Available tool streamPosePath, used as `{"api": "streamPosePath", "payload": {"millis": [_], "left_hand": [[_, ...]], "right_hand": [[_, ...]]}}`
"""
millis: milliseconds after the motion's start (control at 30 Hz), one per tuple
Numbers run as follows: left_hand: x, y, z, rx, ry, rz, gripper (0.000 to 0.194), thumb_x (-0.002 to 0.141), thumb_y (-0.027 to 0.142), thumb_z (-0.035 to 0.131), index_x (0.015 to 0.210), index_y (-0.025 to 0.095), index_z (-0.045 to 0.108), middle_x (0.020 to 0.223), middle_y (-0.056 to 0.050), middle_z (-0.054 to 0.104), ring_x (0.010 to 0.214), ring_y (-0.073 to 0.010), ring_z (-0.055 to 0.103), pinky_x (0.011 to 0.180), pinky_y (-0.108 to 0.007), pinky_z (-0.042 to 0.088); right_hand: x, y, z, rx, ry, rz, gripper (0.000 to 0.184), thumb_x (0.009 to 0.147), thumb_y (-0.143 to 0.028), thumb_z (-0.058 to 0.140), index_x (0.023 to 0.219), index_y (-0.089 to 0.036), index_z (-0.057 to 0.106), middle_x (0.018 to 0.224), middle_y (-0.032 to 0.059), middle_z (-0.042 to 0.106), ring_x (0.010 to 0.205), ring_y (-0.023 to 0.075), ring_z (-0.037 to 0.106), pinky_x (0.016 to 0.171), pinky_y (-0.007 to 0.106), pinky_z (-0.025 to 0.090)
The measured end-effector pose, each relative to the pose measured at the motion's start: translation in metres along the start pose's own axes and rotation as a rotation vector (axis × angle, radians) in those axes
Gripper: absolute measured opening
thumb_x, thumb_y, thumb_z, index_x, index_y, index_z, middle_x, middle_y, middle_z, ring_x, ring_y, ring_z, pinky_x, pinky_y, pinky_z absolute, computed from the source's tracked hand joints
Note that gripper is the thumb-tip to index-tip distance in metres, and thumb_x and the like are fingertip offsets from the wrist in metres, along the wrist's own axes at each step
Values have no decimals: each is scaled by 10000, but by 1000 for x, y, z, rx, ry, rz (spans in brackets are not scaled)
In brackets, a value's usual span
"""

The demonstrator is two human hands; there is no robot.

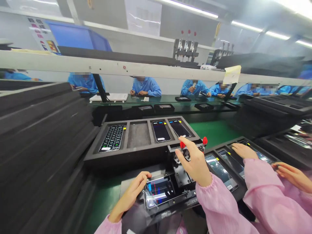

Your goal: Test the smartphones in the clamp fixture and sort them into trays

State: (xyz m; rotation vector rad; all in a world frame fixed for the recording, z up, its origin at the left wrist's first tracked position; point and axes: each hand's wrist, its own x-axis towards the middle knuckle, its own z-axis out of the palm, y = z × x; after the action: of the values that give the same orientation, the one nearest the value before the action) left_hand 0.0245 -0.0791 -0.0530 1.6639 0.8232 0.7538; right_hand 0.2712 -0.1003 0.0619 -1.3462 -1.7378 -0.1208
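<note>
My left hand (pixel 136 188) has its fingers bent together at the left edge of a phone screen (pixel 164 190). The lit screen shows coloured lines and lies in a black fixture (pixel 182 175); loose clear film (pixel 151 199) shows at its near left corner. My right hand (pixel 196 161) is over the fixture's toggle clamps, thumb and forefinger apart around a red knob (pixel 182 144); I cannot tell whether they touch it. A second red knob (pixel 205 140) stands just beyond this hand.
Behind the fixture, a foam tray (pixel 126 138) holds several phone screens. Foam trays (pixel 44 146) are stacked at left. At right, a co-worker's hands (pixel 245 151) work over another tray of screens (pixel 220 169). People in blue sit across the green bench, under a shelf (pixel 146 70).
</note>
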Motion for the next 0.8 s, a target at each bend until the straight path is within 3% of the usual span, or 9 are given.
{"api": "streamPosePath", "payload": {"millis": [133,300,367,500,600,667,800], "left_hand": [[3,-1,3,1,-8,-10,221,927,368,357,821,217,478,1062,-38,541,1016,-188,497,903,-280,364],[7,-4,4,24,36,3,224,925,355,365,787,213,471,1010,-34,558,964,-183,520,863,-279,393],[8,-5,4,56,57,6,222,916,351,385,775,211,485,982,-31,572,929,-181,537,848,-286,409],[10,-8,7,77,55,7,139,855,310,498,959,224,531,1026,-45,583,991,-199,549,914,-328,409],[9,-11,9,102,53,-2,271,810,259,549,1077,237,510,1090,-53,580,1061,-207,535,969,-359,387],[8,-12,8,103,49,-6,314,802,243,559,1110,246,498,1121,-54,574,1064,-208,539,976,-375,388],[10,-4,-1,-19,67,-22,318,852,281,505,1167,259,465,1161,-55,565,1074,-207,544,952,-370,416]], "right_hand": [[2,-3,-7,-16,-3,-34,394,855,-263,495,1235,-188,427,1190,62,533,1140,171,478,959,343,427],[-42,-9,-10,-71,263,-29,227,805,-181,541,1031,-199,544,776,9,629,764,150,586,811,361,469],[-70,-4,-1,-178,211,-25,272,793,-192,556,1064,-209,537,809,11,658,780,174,587,912,465,384],[-108,14,25,-318,-60,19,498,828,-290,515,1297,-208,368,1128,54,604,1070,267,513,1020,609,125],[-115,23,29,-248,-138,45,502,849,-294,468,1325,-206,334,1236,54,528,1190,277,414,1028,613,110],[-116,25,23,-146,-56,66,413,856,-256,442,1266,-210,409,1195,46,553,1175,254,425,1033,596,151],[-123,27,10,25,236,78,298,841,-177,412,1121,-176,515,1012,61,633,1046,229,504,1000,574,262]]}}
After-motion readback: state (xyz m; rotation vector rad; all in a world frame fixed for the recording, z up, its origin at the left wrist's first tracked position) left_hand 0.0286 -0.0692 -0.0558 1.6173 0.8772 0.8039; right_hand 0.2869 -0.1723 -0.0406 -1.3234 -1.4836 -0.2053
